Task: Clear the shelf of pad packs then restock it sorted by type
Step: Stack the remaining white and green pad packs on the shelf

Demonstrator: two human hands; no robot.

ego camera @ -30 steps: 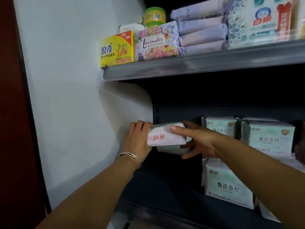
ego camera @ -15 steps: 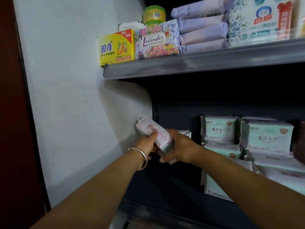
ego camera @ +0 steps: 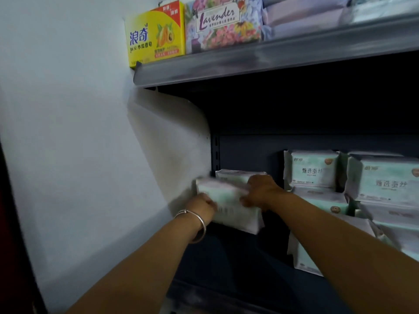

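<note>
Under "Lavender" box (ego camera: 223,23), both hands' (ego camera: 201,203) (ego camera: 260,192) grip holds blurred pad pack (ego camera: 229,207).

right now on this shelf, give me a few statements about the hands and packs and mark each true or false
1. Both hands hold one pad pack at the left end of the lower shelf. True: the left hand has its grip on the left end, the right hand on the right.
2. The left wrist is bare. False: it wears a silver bangle.
3. A yellow box sits on the upper shelf beside the lavender box. True.
4. The green and white packs are stacked left of the hands. False: they stand to the right.
5. Another pack sits right behind the held one. True.
</note>
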